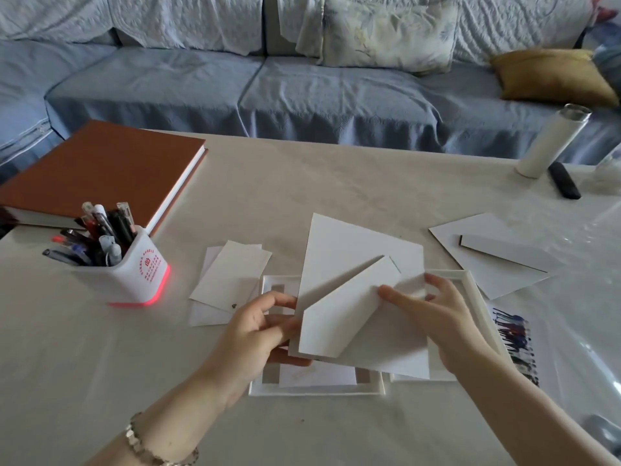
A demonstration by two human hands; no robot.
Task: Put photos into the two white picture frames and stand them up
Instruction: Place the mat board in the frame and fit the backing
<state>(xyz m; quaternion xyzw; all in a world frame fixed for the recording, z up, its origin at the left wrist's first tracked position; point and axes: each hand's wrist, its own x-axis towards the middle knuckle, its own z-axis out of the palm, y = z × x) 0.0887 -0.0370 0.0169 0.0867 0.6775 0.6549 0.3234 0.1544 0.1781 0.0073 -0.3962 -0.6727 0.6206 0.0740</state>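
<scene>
1. L hand [258,327]: you're gripping the left edge of the white backing board [353,250], fingers curled round it, thumb underneath.
2. R hand [433,314]: you're holding the same board at its right edge, fingers curled behind it and thumb tip on the fold-out stand flap [342,314].
3. The board is held off the table [302,183], tilted, above both frames. The flap is lifted partway out of its cut-out.
4. White frame no. 1 [316,391] lies flat just under the board, near you, w/ a white sheet [316,376] inside its opening.
5. White frame no. 2 [478,297] lies flat under your R hand, touching frame no. 1 at the corner.
6. Second backing board [487,274] lies flat at far right, its stand leg [504,252] on top.
7. Printed photo [517,344] lies face up, just right of frame no. 2.
8. Stack of white cards [232,277], blank sides up, lies left of the frames; can't tell if they're photos.
9. Pen holder [141,274] stands at left, full of pens, red glow at its base. Brown album [100,169] lies behind it.
10. White tumbler [554,142] and black remote [564,179] sit at the far right corner.
</scene>
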